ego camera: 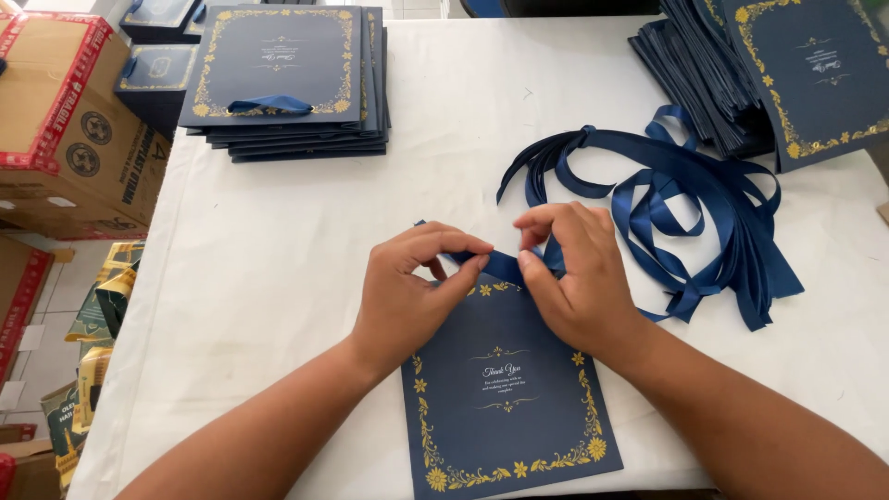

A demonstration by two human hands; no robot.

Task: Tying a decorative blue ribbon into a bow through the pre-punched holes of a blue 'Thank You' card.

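A flat navy paper bag (505, 398) with gold floral trim lies on the white table (278, 259) in front of me. Both hands work at its top edge. My left hand (412, 292) pinches a navy ribbon (500, 266) between thumb and fingers. My right hand (574, 278) grips the same ribbon just to the right, fingers curled over it. The two hands nearly touch above the bag's top.
A tangled heap of navy ribbons (685, 213) lies to the right. A stack of finished navy bags (287, 79) sits at the back left, and another pile of bags (778, 69) at the back right. Cardboard boxes (65, 120) stand beside the table's left edge.
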